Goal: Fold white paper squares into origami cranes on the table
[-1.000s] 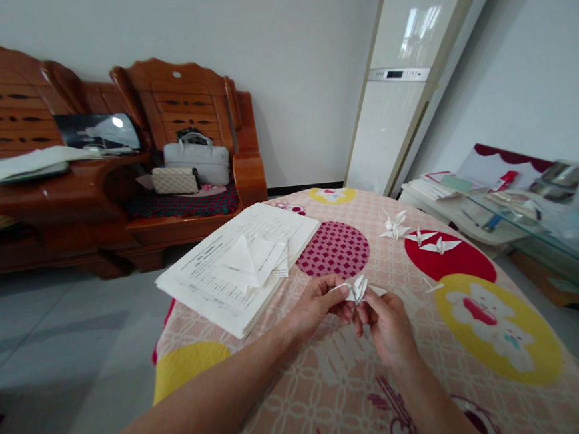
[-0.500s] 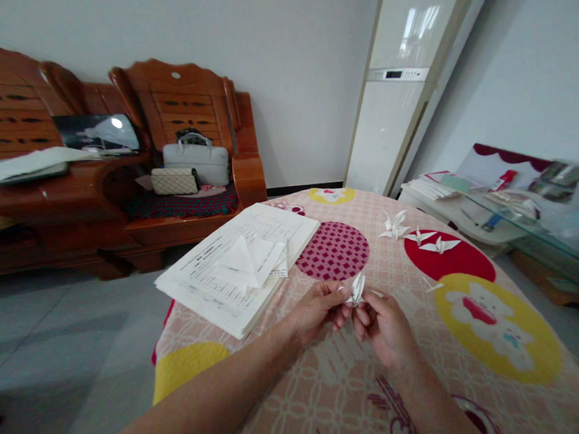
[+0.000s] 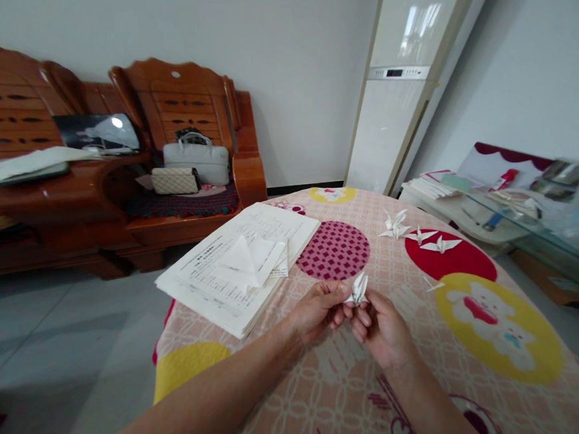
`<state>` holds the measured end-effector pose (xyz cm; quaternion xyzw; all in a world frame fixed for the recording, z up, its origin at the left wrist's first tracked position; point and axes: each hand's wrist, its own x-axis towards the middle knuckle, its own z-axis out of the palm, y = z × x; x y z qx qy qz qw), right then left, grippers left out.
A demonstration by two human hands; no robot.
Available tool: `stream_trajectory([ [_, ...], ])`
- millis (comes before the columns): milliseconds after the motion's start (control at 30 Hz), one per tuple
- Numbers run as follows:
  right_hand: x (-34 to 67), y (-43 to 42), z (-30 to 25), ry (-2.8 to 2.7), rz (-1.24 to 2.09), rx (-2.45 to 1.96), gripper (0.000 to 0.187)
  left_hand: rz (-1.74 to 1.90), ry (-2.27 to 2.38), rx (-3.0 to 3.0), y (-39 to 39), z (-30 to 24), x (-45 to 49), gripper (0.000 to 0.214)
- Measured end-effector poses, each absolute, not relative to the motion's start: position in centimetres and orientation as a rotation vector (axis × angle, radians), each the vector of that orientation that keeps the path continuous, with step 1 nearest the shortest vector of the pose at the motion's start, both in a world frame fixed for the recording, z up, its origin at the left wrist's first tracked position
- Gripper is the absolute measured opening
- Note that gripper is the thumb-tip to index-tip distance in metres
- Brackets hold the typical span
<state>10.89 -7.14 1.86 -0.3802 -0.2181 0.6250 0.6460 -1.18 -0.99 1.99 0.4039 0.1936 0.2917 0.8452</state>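
Note:
A small folded white paper crane (image 3: 359, 290) is held over the middle of the round table, its pointed parts upward. My left hand (image 3: 321, 306) pinches its left side between thumb and fingers. On the other side, my right hand (image 3: 382, 320) grips it, with the fingers curled beneath. Several finished-looking paper cranes lie beyond my right hand: a cluster (image 3: 396, 224), and a crane with spread wings (image 3: 441, 244) on the red circle of the cloth. A smaller folded white piece (image 3: 432, 284) rests closer to me.
A stack of printed papers (image 3: 214, 276) lies at the table's left, with folded white sheets (image 3: 250, 260) on top. The patterned tablecloth (image 3: 309, 403) covers the table. At right stands a glass-topped side table (image 3: 515, 219) with clutter. Behind are a wooden sofa (image 3: 185, 105) and an air conditioner (image 3: 386, 116).
Both hands stay nearly in place around the paper crane. The fingers and the crane have shifted very slightly; the other things have not moved.

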Motion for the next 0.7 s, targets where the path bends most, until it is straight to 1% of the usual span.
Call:
stream_trajectory([
  [267, 10.83, -7.13, 1.94, -0.392, 1.475, -0.844, 0.036, 0.614, 0.395, 0.809, -1.24, 1.77, -0.96, 0.036],
  [700, 10.86, -7.24, 2.03, -0.349, 1.462, -0.905, 0.039, 0.642, 0.419, 0.846, -1.3, 1.76, -0.91, 0.036],
])
